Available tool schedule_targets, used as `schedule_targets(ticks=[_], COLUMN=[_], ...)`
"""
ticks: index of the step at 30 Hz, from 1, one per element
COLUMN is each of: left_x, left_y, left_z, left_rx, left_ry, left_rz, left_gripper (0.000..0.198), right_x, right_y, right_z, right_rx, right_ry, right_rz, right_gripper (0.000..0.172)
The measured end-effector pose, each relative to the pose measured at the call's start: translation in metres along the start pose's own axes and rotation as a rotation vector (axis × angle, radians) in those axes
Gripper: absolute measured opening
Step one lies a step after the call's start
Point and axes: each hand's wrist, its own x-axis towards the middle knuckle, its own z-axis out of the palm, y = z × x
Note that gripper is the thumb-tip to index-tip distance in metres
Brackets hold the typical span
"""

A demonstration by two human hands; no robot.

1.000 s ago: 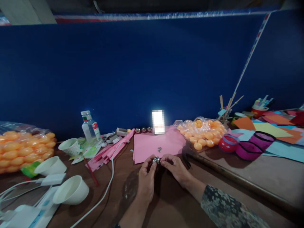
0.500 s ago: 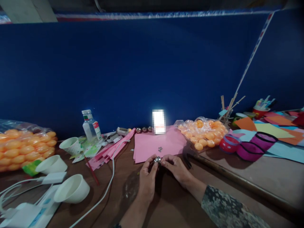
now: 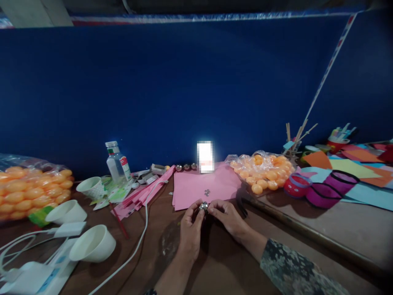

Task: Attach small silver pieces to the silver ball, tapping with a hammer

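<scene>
Both hands, left hand (image 3: 189, 233) and right hand (image 3: 226, 216), pinch one small silvery ball (image 3: 203, 206) between fingertips at the pink paper's (image 3: 196, 186) near edge.

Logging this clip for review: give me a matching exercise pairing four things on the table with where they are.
Things:
1. small shiny silver ball
2. clear plastic bottle
3. white paper cups
4. purple paper rings

Places:
A. far right
B. between both hands' fingers
C. near left
D. by the blue wall, left of centre

Pairs: 1-B, 2-D, 3-C, 4-A
</scene>
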Motion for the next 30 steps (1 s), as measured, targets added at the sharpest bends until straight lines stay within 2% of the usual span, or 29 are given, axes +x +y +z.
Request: schedule_targets(ticks=[25,30], left_x=[0.0003,0.0017], left_y=[0.0016,-0.0002], left_z=[-0.0020,-0.0042], left_rx=[0.068,0.079], left_ry=[-0.017,-0.055], left_rz=[0.029,0.035], left_gripper=[0.042,0.040], right_x=[0.0012,0.0015], right_y=[0.0005,0.0009], right_z=[-0.0004,-0.0009], right_rx=[-0.021,-0.028], right_ry=[-0.006,0.000], right_rz=[-0.001,0.000], right_gripper=[0.025,0.027])
